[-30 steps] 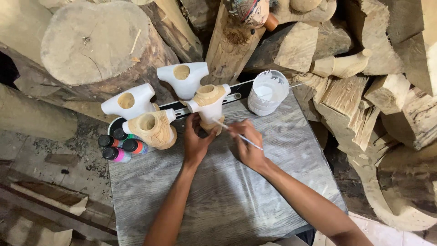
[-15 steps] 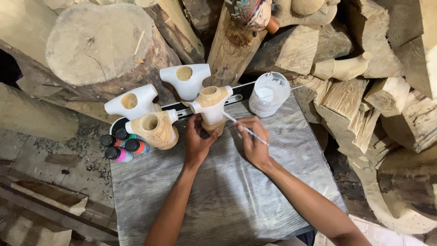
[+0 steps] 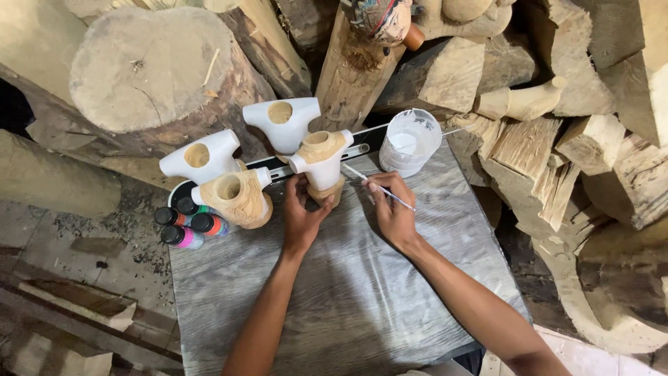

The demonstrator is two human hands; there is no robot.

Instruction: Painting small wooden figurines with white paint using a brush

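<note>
My left hand [image 3: 300,212] grips the base of a carved wooden torso figure [image 3: 321,161], upright on the grey board [image 3: 348,292]; its arms and front are partly white. My right hand [image 3: 391,209] holds a thin paintbrush [image 3: 379,186] whose tip reaches the figure's right arm. A cup of white paint [image 3: 410,141] stands just behind my right hand. Left of the held figure sit an unpainted torso [image 3: 236,198] with a white arm stub and two fully white torsos [image 3: 202,154] [image 3: 284,122].
Several small paint bottles [image 3: 188,224] with black caps cluster at the board's left edge. A large log end [image 3: 149,69] and stacked rough wood blocks [image 3: 529,139] ring the board at the back and right. A dark ruler-like strip [image 3: 358,147] lies behind the figures.
The brush has moved left from near the paint cup to the held figure's arm. My left hand keeps its grip on the figure.
</note>
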